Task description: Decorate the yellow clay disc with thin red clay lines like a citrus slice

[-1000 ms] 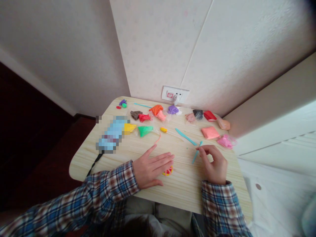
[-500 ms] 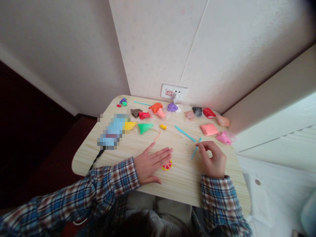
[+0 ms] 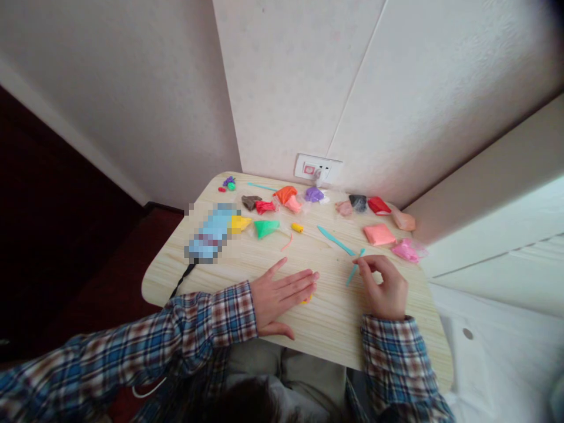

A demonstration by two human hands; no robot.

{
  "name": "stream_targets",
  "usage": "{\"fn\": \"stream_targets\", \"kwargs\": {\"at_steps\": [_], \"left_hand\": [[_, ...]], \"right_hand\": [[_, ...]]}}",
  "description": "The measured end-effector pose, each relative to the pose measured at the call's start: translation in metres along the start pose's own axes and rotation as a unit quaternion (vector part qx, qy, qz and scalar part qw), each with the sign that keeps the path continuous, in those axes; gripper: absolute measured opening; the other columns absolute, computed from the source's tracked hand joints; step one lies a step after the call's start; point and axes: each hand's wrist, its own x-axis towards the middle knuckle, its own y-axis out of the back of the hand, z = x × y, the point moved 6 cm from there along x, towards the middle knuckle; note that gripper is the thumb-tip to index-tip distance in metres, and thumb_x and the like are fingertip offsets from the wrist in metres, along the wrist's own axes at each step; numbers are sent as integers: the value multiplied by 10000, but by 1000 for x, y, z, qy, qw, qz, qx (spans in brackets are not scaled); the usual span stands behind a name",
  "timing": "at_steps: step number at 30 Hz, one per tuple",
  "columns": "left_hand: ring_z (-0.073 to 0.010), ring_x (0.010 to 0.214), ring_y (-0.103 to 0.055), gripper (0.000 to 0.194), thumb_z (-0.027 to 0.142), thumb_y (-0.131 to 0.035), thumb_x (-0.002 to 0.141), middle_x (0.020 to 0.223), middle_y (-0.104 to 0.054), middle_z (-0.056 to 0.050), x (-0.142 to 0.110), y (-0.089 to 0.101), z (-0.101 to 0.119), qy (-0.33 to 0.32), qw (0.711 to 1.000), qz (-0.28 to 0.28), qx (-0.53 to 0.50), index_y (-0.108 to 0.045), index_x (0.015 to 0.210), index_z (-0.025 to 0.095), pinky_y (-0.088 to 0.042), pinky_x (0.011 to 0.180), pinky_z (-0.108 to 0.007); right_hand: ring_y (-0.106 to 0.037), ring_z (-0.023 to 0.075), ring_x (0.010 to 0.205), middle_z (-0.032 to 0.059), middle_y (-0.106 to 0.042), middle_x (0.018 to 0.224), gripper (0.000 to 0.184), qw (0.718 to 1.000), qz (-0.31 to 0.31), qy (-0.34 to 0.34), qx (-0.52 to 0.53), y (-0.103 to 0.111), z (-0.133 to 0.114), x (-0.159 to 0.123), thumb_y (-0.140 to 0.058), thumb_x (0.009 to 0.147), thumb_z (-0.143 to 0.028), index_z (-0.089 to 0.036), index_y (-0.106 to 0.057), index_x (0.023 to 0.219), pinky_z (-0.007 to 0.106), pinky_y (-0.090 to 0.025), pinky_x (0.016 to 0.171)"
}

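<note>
The wooden-topped table [image 3: 326, 329] is the broadest thing, with both hands over its near part. The left hand [image 3: 279, 296] is open and flat, fingers extended and thumb apart, palm down. The right hand [image 3: 385, 288] is bent, thumb and index fingertips brought together beside the thin blue tool [image 3: 351, 276]; whether they grip it, I cannot tell. A blurred-out light-blue object [image 3: 211, 234] lies at the table's left, a black cord [image 3: 184, 278] running from it

Clear bags hold coloured soft material: the salmon bag [image 3: 379, 234] and bright pink bag [image 3: 406, 250] at the right, the green bag [image 3: 267, 228] left of the middle, the orange bag [image 3: 285, 194] and purple bag [image 3: 314, 194] near the wall, and the black bag [image 3: 358, 203] towards the far right. The flat blue tool [image 3: 335, 240] lies slantwise beyond the right hand. The small yellow-edged piece [image 3: 307, 299] is on the table under the left fingers, mostly hidden. Smaller still are a yellow roll [image 3: 297, 228] and a thin coral strip [image 3: 287, 242]
</note>
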Motion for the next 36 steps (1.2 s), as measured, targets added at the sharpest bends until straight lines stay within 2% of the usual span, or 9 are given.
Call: {"fn": "stream_targets", "kwargs": {"at_steps": [4, 6, 9, 13, 18, 25, 28, 31, 36], "left_hand": [[-237, 1390, -227, 751, 601, -149, 892, 1452, -310, -195, -1, -13, 10, -6, 1000, -21, -21, -206, 1416, 66, 68, 1106, -563], [-229, 1392, -221, 749, 600, -145, 893, 1458, -301, -188, -1, -11, 9, -11, 1000, -22, -19, -192, 1420, 70, 79, 1105, -558], [-223, 1395, -211, 742, 595, -158, 895, 1466, -283, -185, 6, 7, 1, -9, 1000, 1, -1, -163, 1429, 80, 98, 1103, -546], [-269, 1402, -175, 818, 629, -209, 873, 1484, -204, -224, 14, 33, -15, 51, 997, 48, 35, -90, 1439, 50, 74, 1094, -568], [-249, 1376, -256, 760, 613, -230, 882, 1461, -285, -200, 8, 11, -11, 19, 1000, -24, 5, -206, 1419, 76, 70, 1107, -544], [-294, 1389, -207, 874, 673, -245, 841, 1465, -250, -236, 7, 22, -5, 28, 999, 19, 7, -114, 1434, 45, 74, 1086, -588], [-257, 1384, -234, 757, 605, -178, 890, 1451, -302, -209, 1, 5, 9, 2, 1000, -17, -18, -202, 1417, 64, 58, 1102, -561], [-248, 1389, -223, 770, 611, -169, 886, 1452, -301, -207, -5, -9, 12, 6, 999, -30, -21, -210, 1414, 52, 47, 1109, -552], [-265, 1388, -223, 814, 644, -204, 864, 1451, -303, -215, 2, 9, 3, 18, 1000, 14, -4, -159, 1426, 57, 47, 1097, -581]], "right_hand": [[-541, 147, 647, 38, -623, 728, 215, 1000, -4, -5, 5, -2, 0, 1, -503, 854, -307, -175, -629, 740, 288, -435, 627], [-538, 143, 639, 37, -624, 728, 212, 1000, -7, -5, 5, -3, 0, 1, -504, 854, -303, -175, -627, 738, 284, -434, 622], [-541, 140, 641, 35, -625, 730, 207, 1000, -5, 2, -1, -2, 1, 1, -508, 854, -298, -175, -629, 739, 278, -433, 622], [-546, 144, 651, 37, -626, 740, 209, 1000, -4, 8, -1, -2, 1, 0, -502, 858, -301, -175, -629, 750, 281, -436, 628], [-543, 143, 650, 37, -624, 747, 210, 1000, -18, 2, 4, -5, 0, 0, -503, 859, -302, -174, -629, 750, 285, -434, 635], [-547, 149, 668, 36, -624, 745, 209, 1000, -16, -2, 8, -5, -2, 0, -507, 857, -302, -174, -626, 742, 288, -434, 643], [-543, 148, 666, 36, -622, 751, 204, 1000, -23, 0, 7, -5, -4, 0, -505, 860, -301, -175, -625, 752, 290, -432, 642], [-540, 149, 662, 38, -620, 751, 205, 1000, -26, 0, 8, -5, -4, 0, -505, 860, -303, -176, -624, 753, 292, -432, 637], [-543, 146, 659, 36, -623, 741, 205, 1000, -15, 9, 6, -4, -4, 0, -499, 859, -288, -175, -622, 739, 289, -435, 635]]}}
